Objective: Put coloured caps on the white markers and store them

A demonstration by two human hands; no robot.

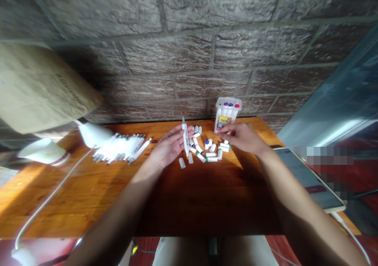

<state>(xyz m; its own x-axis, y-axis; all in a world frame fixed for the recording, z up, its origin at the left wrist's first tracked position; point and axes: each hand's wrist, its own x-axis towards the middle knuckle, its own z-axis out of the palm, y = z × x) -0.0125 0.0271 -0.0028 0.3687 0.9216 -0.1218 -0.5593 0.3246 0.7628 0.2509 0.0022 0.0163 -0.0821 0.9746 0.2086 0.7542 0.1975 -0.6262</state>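
My left hand grips a white double-ended marker, held upright above the table. Both of its tips look bare, the lower one yellowish-orange. Loose marker caps, white with coloured ends, lie scattered between my hands. Two plain white caps sit just under the marker. My right hand is at the front of the clear plastic marker box, fingertips pinched together; whatever they hold is too small to make out. Several capped markers with purple, blue and red ends stand in the box.
A row of white markers lies at the left beside a lamp with a paper-like shade. A white cup-like object and a white cable are further left. At the right rests a tablet; a brick wall stands behind the wooden table.
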